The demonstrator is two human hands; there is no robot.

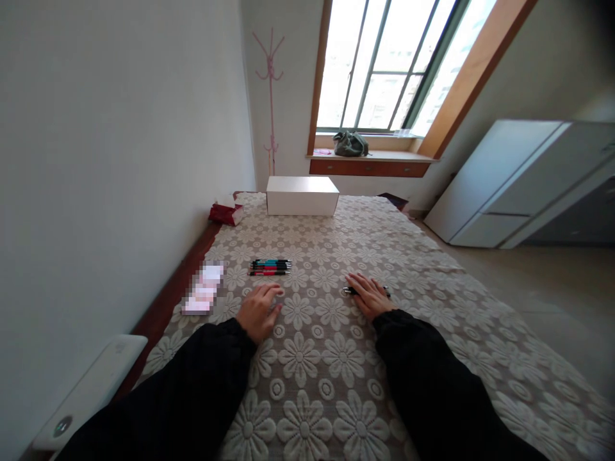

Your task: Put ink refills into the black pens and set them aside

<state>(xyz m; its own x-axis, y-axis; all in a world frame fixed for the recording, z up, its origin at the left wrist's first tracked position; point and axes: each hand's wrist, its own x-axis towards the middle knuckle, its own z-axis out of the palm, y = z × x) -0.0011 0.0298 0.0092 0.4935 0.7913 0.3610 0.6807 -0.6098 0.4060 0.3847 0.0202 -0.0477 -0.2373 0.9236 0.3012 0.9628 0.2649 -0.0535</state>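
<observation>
My left hand [259, 312] rests on the flower-patterned tablecloth [298, 357] with its thumb and fingers apart and nothing held. Just beyond its fingertips, several pens [270, 265] with black, teal and red barrels lie side by side, pointing across the table. To the right, my right hand [369, 296] is spread flat over at least one black pen [352, 291]. The pen's ends stick out on both sides of the fingers; its middle is hidden, and I cannot tell how many pens are under there.
Farther back stands a white box [302, 197], with a red tissue pack [227, 213] to its left. A blurred-out pinkish item [204, 288] lies near the left wall. At the lower left is a white device [93, 390]. A white cabinet [500, 182] stands off the table's right side.
</observation>
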